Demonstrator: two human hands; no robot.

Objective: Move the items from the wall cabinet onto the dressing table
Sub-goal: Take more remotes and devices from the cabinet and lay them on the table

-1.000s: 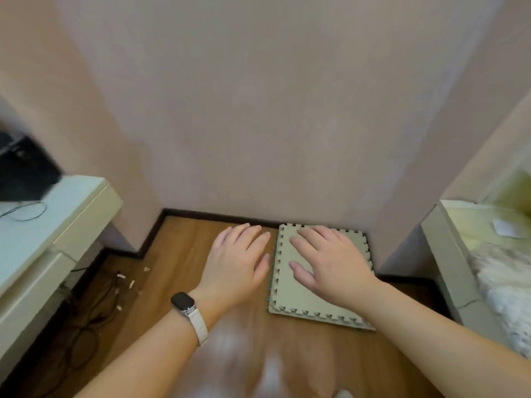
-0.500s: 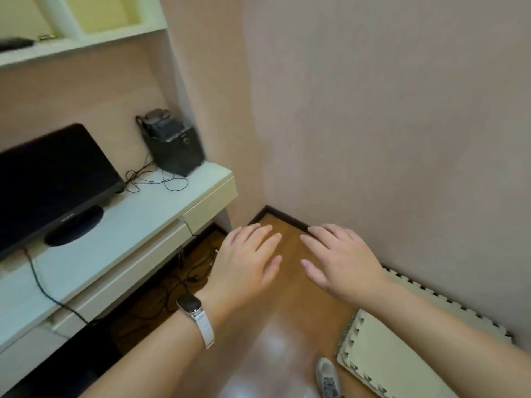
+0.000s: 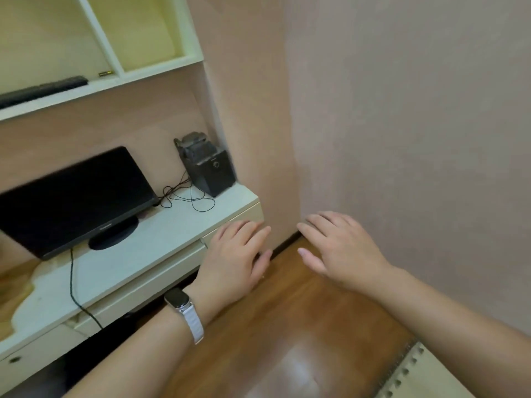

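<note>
Head cam: pale green bench (image 3: 161, 242) runs along the left wall, w/ a black monitor (image 3: 71, 196) on its round stand, a black box-shaped device (image 3: 211, 170) at the far right corner by the wall, and thin black cables (image 3: 184, 196) looped between them. Bench top's near-left edge looks chipped, wood showing. Drawer fronts below the top. Above, wall cabinet (image 3: 120, 73) w/ open cream compartments: a long dark flat item (image 3: 43, 90) lies on the left shelf, a small item (image 3: 105, 73) beside it near the divider, too small to identify. Right compartment shows nothing visible. Pinkish walls meet in a corner; wood floor (image 3: 287, 326) w/ glare, corner of a foam puzzle mat (image 3: 425, 374) bottom right.

Left hand (image 3: 232, 262), palm down, fingers together and relaxed, holds nothing; hovers just past the bench's right end, in front of the drawer edge. Watch w/ white band (image 3: 186, 311) on that wrist. Right hand (image 3: 342, 251), palm down, fingers slightly spread, empty, over the floor near the dark skirting. Hands near each other, not touching.

Free floor between bench end and right wall; cabinet sits well above both hands.
</note>
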